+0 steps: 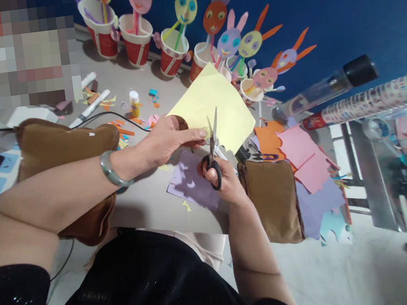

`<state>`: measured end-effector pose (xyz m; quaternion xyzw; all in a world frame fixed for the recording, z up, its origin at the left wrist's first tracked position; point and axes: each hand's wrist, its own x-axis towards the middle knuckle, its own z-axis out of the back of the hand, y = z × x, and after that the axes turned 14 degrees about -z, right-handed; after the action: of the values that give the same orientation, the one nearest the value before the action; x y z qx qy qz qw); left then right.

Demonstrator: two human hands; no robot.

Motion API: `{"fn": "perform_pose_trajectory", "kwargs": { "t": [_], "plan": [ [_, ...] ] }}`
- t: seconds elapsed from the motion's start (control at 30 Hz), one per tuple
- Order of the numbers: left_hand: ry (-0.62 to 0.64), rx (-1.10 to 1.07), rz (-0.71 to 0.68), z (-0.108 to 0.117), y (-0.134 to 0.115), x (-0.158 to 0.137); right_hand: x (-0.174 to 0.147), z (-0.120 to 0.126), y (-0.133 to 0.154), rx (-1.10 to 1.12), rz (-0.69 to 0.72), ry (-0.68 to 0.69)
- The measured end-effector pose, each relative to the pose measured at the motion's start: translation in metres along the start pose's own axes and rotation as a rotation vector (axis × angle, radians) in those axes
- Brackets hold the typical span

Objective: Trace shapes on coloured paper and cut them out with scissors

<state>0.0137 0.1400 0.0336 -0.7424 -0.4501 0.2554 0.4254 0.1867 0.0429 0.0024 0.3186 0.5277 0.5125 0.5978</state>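
Note:
My left hand [175, 138] pinches the lower left edge of a yellow sheet of paper [216, 104], thumb on top. Black-handled scissors [213, 156] are in my right hand [225, 179], fingers through the loops. Their blades stand slightly apart and point up, in front of the sheet close to my left thumb. Scalloped cuts mark the sheet's lower edge. Under my hands a purple sheet of paper [188, 181] lies on the table, with a small yellow scrap [187, 205] beside it.
Paper cups [137, 42] with rabbit-faced paper figures line the blue wall. A glue stick [134, 104], white markers [90, 108] and coloured scraps lie at left. Brown cushions [274, 200] flank my arms. Pink paper [304, 155] and a clear tube [315, 94] are at right.

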Motion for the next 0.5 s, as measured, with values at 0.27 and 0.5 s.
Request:
{"fn": "perform_pose_trajectory", "kwargs": {
  "t": [0.27, 0.5],
  "plan": [
    [-0.003, 0.018, -0.01, 0.0019, -0.0005, 0.0026, -0.0002, 0.0014, -0.0022, 0.006, -0.033, -0.014],
    [-0.029, 0.035, -0.026, 0.0028, 0.0008, 0.0038, -0.0013, 0.0026, 0.0011, 0.001, -0.061, -0.017]
  ]
}}
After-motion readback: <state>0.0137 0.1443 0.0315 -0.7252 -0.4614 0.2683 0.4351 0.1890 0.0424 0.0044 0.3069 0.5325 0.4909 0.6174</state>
